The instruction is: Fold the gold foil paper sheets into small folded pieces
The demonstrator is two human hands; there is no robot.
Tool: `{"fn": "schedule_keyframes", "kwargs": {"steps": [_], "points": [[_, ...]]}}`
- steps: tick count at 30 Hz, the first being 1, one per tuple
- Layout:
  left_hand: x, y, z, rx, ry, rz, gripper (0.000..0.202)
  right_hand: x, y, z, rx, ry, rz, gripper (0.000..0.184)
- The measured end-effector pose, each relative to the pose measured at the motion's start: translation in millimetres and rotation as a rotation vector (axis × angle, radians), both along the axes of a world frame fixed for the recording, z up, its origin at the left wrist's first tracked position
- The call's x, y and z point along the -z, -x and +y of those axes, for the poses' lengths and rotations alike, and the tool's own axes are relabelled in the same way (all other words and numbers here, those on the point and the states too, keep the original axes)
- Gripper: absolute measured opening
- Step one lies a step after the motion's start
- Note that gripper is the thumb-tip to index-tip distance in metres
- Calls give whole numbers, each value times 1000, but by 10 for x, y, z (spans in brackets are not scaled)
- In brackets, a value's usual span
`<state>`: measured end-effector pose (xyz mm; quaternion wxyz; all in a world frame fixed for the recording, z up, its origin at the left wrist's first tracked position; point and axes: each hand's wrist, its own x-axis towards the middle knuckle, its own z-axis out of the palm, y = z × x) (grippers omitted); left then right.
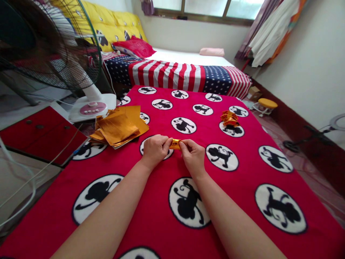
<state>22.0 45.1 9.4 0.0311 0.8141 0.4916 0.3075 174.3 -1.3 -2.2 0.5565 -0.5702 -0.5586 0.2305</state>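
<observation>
Between my two hands is a small folded piece of shiny gold paper, held out over the red cloth. My left hand pinches its left end between thumb and fingers. The right end is pinched the same way by my right hand. A loose stack of gold paper sheets lies to the left, beyond my left hand. Several folded gold paper pieces sit in a small pile toward the back right.
A red cloth with monkey prints covers the surface before me. At the left a white fan stands beside a red cabinet. Behind lies a bed with a striped and starred cover. A yellow stool is at the right.
</observation>
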Motion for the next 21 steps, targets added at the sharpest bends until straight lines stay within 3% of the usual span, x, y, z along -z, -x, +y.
{"fn": "schedule_keyframes", "kwargs": {"steps": [10,21], "points": [[2,3,7,-4,4,51,44,-4,-1,1,-5,-10,-25,23],[-15,-11,17,-31,112,2,37,-39,-4,30,59,108,187,25]]}}
